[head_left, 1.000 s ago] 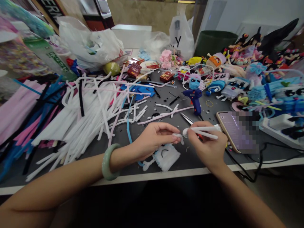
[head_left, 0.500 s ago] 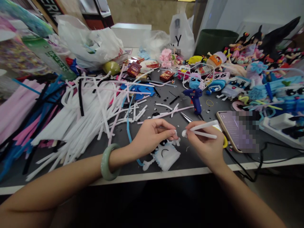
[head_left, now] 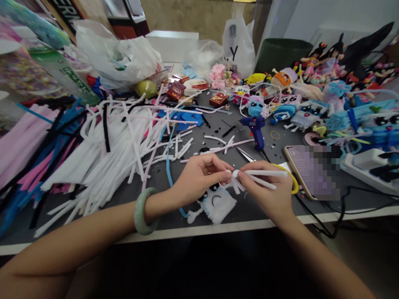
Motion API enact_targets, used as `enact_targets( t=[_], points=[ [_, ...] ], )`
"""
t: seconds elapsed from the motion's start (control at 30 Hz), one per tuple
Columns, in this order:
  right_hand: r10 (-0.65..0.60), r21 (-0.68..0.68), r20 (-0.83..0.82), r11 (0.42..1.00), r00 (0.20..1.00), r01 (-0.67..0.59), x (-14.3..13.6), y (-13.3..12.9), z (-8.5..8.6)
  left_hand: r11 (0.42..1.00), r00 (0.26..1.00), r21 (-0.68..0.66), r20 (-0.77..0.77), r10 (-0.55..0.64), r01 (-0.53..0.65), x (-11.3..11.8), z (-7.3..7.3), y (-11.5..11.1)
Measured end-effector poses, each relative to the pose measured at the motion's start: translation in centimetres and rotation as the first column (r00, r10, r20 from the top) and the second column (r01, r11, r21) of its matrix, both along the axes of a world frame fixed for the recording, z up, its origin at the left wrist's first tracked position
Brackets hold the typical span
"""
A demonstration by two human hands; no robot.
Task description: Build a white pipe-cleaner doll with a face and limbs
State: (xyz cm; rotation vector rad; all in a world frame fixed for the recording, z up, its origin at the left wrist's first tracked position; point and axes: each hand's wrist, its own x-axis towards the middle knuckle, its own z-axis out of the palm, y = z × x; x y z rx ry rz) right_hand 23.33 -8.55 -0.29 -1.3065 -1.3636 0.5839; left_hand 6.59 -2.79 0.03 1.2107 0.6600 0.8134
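My left hand [head_left: 199, 176], with a green bangle [head_left: 144, 211] on its wrist, pinches a small white fuzzy piece [head_left: 228, 172] between thumb and fingers. Close against it, my right hand [head_left: 269, 189] holds a folded white pipe cleaner [head_left: 264, 172] whose two ends stick out to the right and whose rounded end points left. Fingers of both hands are closed. Beneath them a white fuzzy square figure [head_left: 219, 205] with a curved black mouth lies on the grey table; its top is partly hidden by my left hand.
A blue glue gun [head_left: 256, 129] stands beyond my hands, near scissors [head_left: 291, 176] with yellow handles. White pipe cleaners [head_left: 118, 153] are heaped at left. A phone [head_left: 307, 171] and a power strip [head_left: 370, 166] lie at right, with cables over the table edge.
My right hand has moved left, bringing the rounded end of the folded pipe cleaner up against the white piece in my left hand. The pipe cleaner's ends have tilted downward.
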Motion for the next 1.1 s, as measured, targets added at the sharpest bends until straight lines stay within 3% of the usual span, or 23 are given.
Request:
enact_targets(
  t=[0.2, 0.43, 0.73, 0.97, 1.1],
  points=[
    [-0.056, 0.009, 0.006, 0.998, 0.998, 0.056, -0.2, -0.2, 0.0, 1.000, 1.000, 0.014, 0.004, -0.006, 0.006, 0.1, -0.2, -0.1],
    [-0.037, 0.053, 0.088, 0.998, 0.995, 0.032, -0.3, -0.4, -0.5, 0.999, 0.999, -0.013, 0.027, -0.034, 0.035, 0.1, -0.3, -0.4],
    [-0.039, 0.234, 0.269, 0.972, 0.962, -0.026, -0.4, -0.5, -0.8, 0.997, 0.998, -0.070, 0.053, -0.026, 0.030, 0.3, -0.6, -0.8],
    [0.050, 0.115, 0.139, 0.991, 0.989, -0.066, -0.2, -0.2, -1.0, 0.994, 0.997, -0.089, 0.055, -0.054, 0.059, 0.3, -0.7, -0.6],
    [0.181, 0.059, -0.008, 0.982, 0.983, -0.180, 0.0, 0.1, -0.6, 0.992, 0.998, -0.123, 0.061, -0.027, 0.035, 0.2, -1.0, -0.3]
  ],
)
